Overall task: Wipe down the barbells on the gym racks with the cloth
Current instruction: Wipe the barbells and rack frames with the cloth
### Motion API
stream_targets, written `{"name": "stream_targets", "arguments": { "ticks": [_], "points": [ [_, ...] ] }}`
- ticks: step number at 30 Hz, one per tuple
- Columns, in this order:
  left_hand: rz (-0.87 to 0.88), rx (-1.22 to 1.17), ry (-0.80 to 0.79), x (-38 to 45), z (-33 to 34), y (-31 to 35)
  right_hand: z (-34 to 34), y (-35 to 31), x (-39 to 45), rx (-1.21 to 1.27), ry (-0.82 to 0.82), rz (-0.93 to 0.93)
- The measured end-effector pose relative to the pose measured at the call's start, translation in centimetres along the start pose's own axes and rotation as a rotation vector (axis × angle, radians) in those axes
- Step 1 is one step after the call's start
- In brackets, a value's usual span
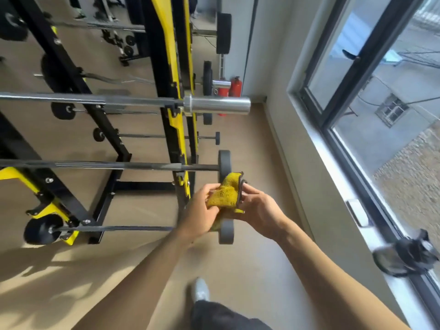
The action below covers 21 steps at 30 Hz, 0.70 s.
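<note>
In the head view, both bare hands meet just below the centre of the frame, holding a yellow microfibre cloth with a dark edge (227, 190) between them. The left hand (202, 210) has its fingers curled round the lower, bunched part of the cloth. The right hand (258, 208) pinches the cloth's dark-trimmed edge between thumb and fingertips, and a free corner of the cloth stands up above the hands.

The cloth is bunched just over the right end of a thin black barbell with small grey disc plates (114, 228), which runs across the lower left of the frame; its right-hand plate (226, 231) shows just under the hands. Above it, a second thin dark barbell (107, 165) crosses the middle of the frame, its grey end plate just above the cloth. Higher still, a chrome barbell with a thick polished sleeve (217, 105) lies across the black and yellow steel rack (170, 91).

Red fire extinguishers (234, 88) stand by the wall at upper centre. A dark-framed window (352, 75) fills the right side. A grey shoe (201, 289) shows on the tan floor (250, 139) at bottom centre.
</note>
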<state>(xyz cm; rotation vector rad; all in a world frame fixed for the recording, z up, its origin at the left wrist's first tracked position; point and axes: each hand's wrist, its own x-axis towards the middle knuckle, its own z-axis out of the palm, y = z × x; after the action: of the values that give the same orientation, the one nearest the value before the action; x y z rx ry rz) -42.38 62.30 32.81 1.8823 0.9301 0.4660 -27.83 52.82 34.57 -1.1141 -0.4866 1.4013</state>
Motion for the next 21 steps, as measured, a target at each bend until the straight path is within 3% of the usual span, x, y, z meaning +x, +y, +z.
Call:
{"name": "stream_targets", "arguments": {
  "ticks": [4,6,11,14,18,21],
  "points": [
    [-0.067,-0.106,-0.072,5.2,-5.6,0.6,1.6,-1.7,6.5,-0.446,0.136,-0.164],
    [-0.098,-0.178,-0.125,7.2,-7.5,0.4,2.3,-2.1,9.4,-0.546,0.176,-0.189],
    [-0.097,-0.253,-0.257,11.4,-11.7,0.5,3.9,-4.8,14.3,-0.549,0.026,-0.122],
    [-0.048,-0.204,-0.299,13.6,-14.2,-0.1,5.3,-7.6,15.1,-0.88,0.053,-0.263],
    [-0.026,-0.209,-0.513,15.9,-19.0,-1.3,8.6,-12.0,15.4,-1.148,-0.085,-0.383],
    [0.047,-0.253,-0.446,17.8,-22.3,-2.1,12.2,-13.7,16.3,-1.257,0.009,-0.518]
  ]
}}
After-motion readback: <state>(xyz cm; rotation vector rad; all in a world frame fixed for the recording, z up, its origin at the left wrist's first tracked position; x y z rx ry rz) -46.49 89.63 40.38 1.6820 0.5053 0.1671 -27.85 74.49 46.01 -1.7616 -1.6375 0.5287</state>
